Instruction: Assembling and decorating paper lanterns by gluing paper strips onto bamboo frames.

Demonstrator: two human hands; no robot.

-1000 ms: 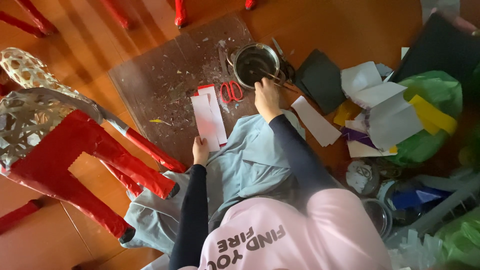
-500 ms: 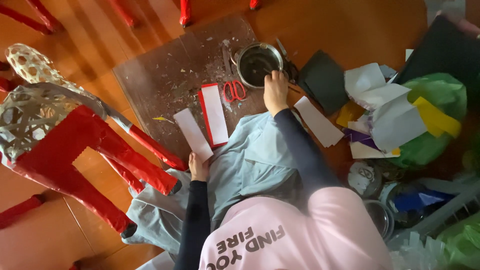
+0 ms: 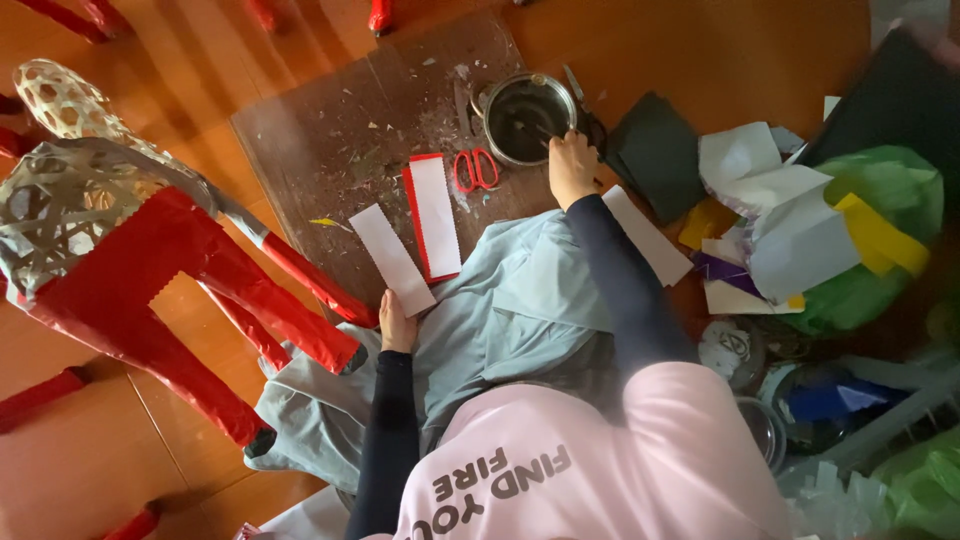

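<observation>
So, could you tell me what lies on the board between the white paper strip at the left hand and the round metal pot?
In the head view, between the white paper strip and the metal pot lie a red-backed white strip and red-handled scissors.

Soft daylight, warm glare on floor [image 3: 700,40], blurred right edge.

Floor: orange-brown wood planks [image 3: 150,440], glossy, daylight reflecting at upper left. A dark, paint-flecked board [image 3: 330,150] lies flat on it. Red-wrapped wire-mesh animal figure [image 3: 120,270] stands at left. Heap of coloured paper sheets [image 3: 800,230] and green plastic at right.
</observation>
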